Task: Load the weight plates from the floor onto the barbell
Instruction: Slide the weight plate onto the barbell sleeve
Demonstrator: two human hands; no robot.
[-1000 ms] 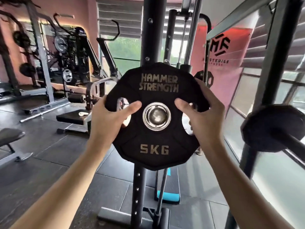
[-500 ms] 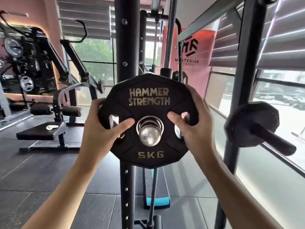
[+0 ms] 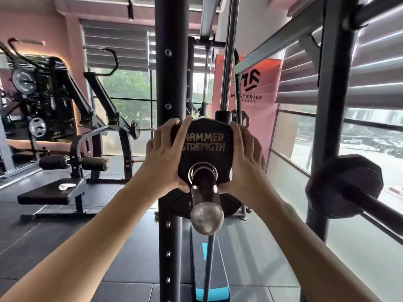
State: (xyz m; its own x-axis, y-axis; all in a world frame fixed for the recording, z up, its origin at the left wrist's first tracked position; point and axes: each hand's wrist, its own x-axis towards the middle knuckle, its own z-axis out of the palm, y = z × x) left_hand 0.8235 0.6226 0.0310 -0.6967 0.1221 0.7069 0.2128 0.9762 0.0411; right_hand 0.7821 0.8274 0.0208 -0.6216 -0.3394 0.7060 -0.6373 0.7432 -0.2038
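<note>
Both hands press flat against the face of a black weight plate (image 3: 205,149): the left hand (image 3: 166,158) lies over its left half with fingers spread and fingertips curling over the upper rim, and the right hand (image 3: 244,162) mirrors it on the right edge, thumb low beside the hub. Neither hand is closed into a fist; the palms and fingers clamp the plate from its two sides.

That plate is threaded on the barbell sleeve (image 3: 204,186), whose dull steel shaft passes through the chromed ring at its centre and ends in a rounded, scuffed metal cap (image 3: 207,217) pointing toward the camera. Its surface is matte rubber with a many-sided, bevelled outline, and raised gold lettering reads HAMMER STRENGTH. Below the hands the lower rim shows, dark and faceted; whether this belongs to the same plate or to one behind it cannot be told.

Directly behind stands a black rack upright (image 3: 169,83), a round-edged post dotted with bolt holes. To the right, a second black polygonal plate (image 3: 340,184) sits on a dark bar (image 3: 381,212) by a frosted window. Grey rubber tiles cover the floor (image 3: 54,247).
</note>
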